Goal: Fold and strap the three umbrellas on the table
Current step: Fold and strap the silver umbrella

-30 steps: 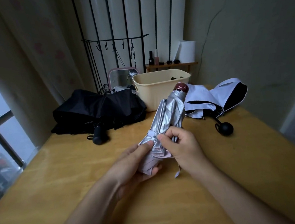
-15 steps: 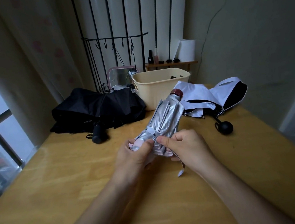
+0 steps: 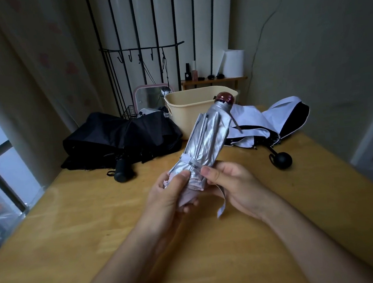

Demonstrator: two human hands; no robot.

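your left hand (image 3: 172,194) is curled round the lower end of the silver umbrella (image 3: 205,139), with the thumb lying along the folded cloth and fingertips showing underneath. your right hand (image 3: 237,186) pinches the same umbrella just beside your left thumb. its thumb sits on top, by the strap (image 3: 188,160) that runs round the bundle. its other fingers are tucked behind, and i cannot tell how they lie. a loose strap end (image 3: 222,208) hangs down between your two hands, below the right thumb.

you hold the umbrella up off the table (image 3: 76,230), over its middle. its long axis runs from your hands up and away to the right, with the dark red cap (image 3: 224,97) at the far, high end and the pinkish gathered end down in your left palm.

the black umbrella (image 3: 122,135) lies at the far left of the table, handle toward you. the white umbrella (image 3: 269,120) lies loosely spread at the far right. the cream basket (image 3: 192,113) stands between them, behind the cap.
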